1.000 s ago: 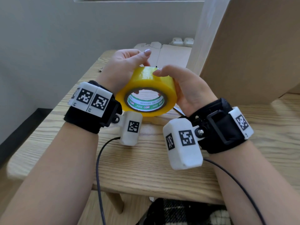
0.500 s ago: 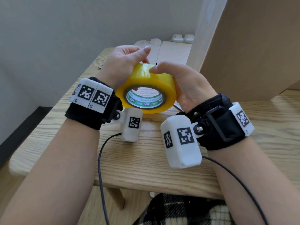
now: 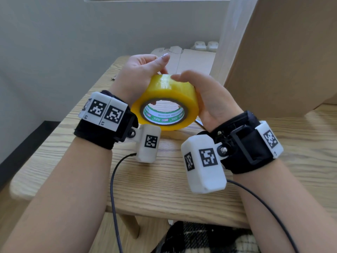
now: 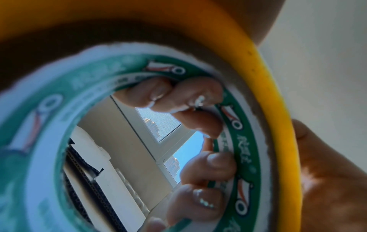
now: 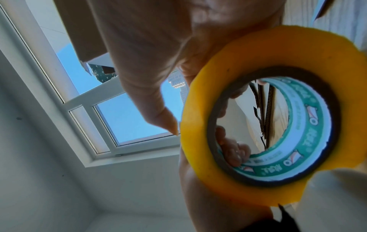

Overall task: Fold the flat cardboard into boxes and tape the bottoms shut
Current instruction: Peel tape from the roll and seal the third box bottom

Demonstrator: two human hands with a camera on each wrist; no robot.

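The left hand (image 3: 140,73) is gripping the tape roll (image 3: 167,103) from its left side, thumb lying over the yellow outer band while the fingers (image 4: 200,95) are curling through the core against the green printed liner. The roll is being held up on edge just above the wooden table (image 3: 164,189), between the two hands. On its other side the right hand (image 3: 207,99) is cupping the roll, thumb pressing flat on top of the band and fingers hooking into the core from behind. This looks like hunting for the loose tape end; doing it well probably means turning the roll slowly under a thumbnail until the edge catches, then peeling squarely so the film is not splitting lengthwise. Further right, a folded cardboard box (image 3: 284,57) is standing on the table, well clear of the hands; its inside is not showing, so whether anything is in it, or whether its bottom is already taped, cannot be told. Flat cardboard (image 3: 193,61) is lying beyond the hands.
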